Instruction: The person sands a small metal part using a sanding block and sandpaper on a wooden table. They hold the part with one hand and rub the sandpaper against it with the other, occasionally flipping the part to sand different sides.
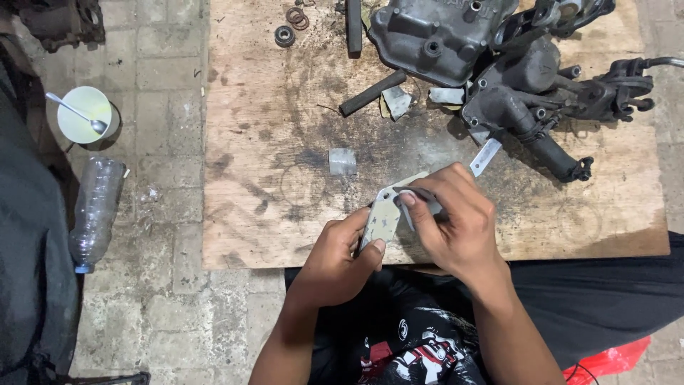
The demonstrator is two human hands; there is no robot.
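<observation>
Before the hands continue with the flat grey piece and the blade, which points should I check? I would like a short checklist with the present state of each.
1. Left hand grips the flat grey piece firmly at its lower edge: ok.
2. Right hand holds the blade tool, whose tip sticks out beyond the fingers: ok.
3. Left fingers away from the blade's working end: cannot tell, the right hand hides it.
4. Piece supported over the wooden board: ok, it is at the near edge.
5. Small grey scrap lies apart from the hands: ok.
6. Dark engine parts lie at the far side, not touching the hands: ok.
</observation>
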